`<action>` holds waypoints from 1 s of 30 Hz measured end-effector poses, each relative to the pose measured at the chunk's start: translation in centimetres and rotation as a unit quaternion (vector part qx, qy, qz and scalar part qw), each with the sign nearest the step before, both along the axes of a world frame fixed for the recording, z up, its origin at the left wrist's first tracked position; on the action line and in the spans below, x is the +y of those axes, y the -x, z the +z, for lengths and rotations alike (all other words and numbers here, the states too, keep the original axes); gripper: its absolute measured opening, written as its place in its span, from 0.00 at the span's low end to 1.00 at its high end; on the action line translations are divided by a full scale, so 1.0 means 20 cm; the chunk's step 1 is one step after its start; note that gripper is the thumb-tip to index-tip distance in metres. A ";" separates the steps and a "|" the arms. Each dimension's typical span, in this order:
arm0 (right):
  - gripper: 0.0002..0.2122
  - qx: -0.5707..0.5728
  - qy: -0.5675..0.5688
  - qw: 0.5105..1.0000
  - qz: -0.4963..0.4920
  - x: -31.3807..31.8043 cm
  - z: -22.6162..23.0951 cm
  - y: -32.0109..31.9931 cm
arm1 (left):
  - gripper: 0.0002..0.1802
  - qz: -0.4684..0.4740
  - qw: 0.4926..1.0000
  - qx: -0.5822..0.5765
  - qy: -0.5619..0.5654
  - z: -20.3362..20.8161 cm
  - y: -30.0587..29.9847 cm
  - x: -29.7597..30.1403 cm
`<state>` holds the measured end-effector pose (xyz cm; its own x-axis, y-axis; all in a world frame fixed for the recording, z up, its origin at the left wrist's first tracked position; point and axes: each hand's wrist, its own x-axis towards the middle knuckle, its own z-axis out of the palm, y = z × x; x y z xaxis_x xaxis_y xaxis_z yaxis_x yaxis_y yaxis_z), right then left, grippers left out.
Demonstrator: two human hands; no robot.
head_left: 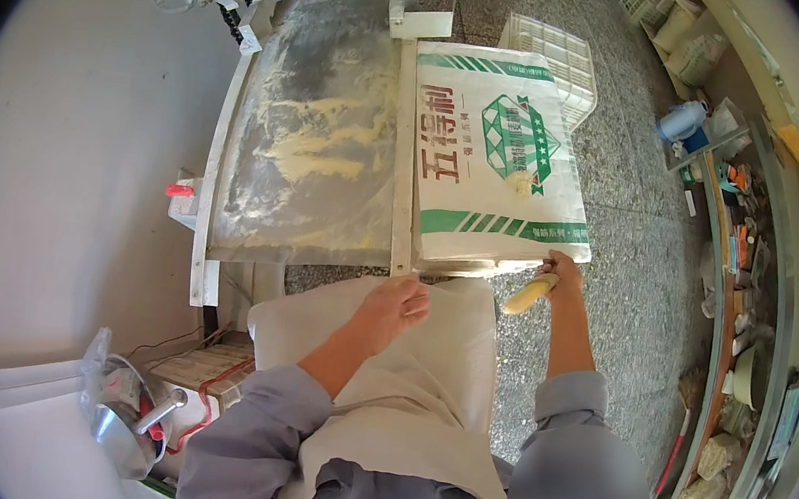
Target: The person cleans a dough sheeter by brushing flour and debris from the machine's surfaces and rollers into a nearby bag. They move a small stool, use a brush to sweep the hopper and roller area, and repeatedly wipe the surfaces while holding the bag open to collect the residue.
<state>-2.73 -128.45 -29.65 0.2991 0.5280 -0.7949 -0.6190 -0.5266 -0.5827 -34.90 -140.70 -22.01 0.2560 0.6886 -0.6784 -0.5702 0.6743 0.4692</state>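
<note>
Grasping an oblong yellowish piece (528,295) in the right hand (566,274), just beside the near right corner of a white-and-green sack (472,194). Curling the left hand (396,305) closed above a pale apron (427,425), with any contents hidden. Facing a powder-dusted metal bed (317,224) left of the sack, with a white crate (555,50) beyond to the right.
</note>
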 end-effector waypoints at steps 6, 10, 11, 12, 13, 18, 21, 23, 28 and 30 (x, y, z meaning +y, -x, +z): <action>0.04 0.060 -0.005 0.998 0.014 0.01 -0.03 -0.06 | 0.26 0.047 0.999 -0.004 0.016 -0.11 -0.25 0.22; 0.03 0.094 -0.004 0.995 0.015 -0.01 -0.03 -0.06 | 0.25 0.115 0.986 0.108 -0.060 -0.08 -0.34 0.34; 0.03 0.096 -0.006 0.995 0.038 -0.02 -0.02 -0.06 | 0.25 0.132 0.978 0.138 -0.079 -0.07 -0.35 0.37; 0.03 0.099 -0.007 0.994 0.051 -0.03 -0.02 -0.05 | 0.24 0.144 0.976 0.141 -0.086 -0.06 -0.36 0.39; 0.04 0.102 -0.008 0.993 0.064 -0.04 -0.02 -0.04 | 0.22 0.156 0.973 0.144 -0.091 -0.05 -0.37 0.41; 0.04 0.100 0.021 0.992 0.073 -0.10 -0.03 0.02 | 0.18 0.094 0.940 0.287 -0.161 0.03 -0.37 0.41; 0.05 0.072 0.025 0.993 0.088 -0.14 -0.01 0.07 | 0.18 0.113 0.919 0.306 -0.219 0.08 -0.35 0.36; 0.05 0.051 0.006 0.990 0.135 -0.17 0.03 0.12 | 0.18 0.140 0.933 0.265 -0.200 0.11 -0.32 0.30; 0.05 0.013 -0.045 0.985 0.164 -0.27 0.14 0.42 | 0.17 0.259 0.938 0.174 -0.152 0.13 -0.02 0.13; 0.05 0.008 -0.049 0.981 0.188 -0.33 0.18 0.55 | 0.17 0.254 0.929 0.208 -0.170 0.13 0.11 0.07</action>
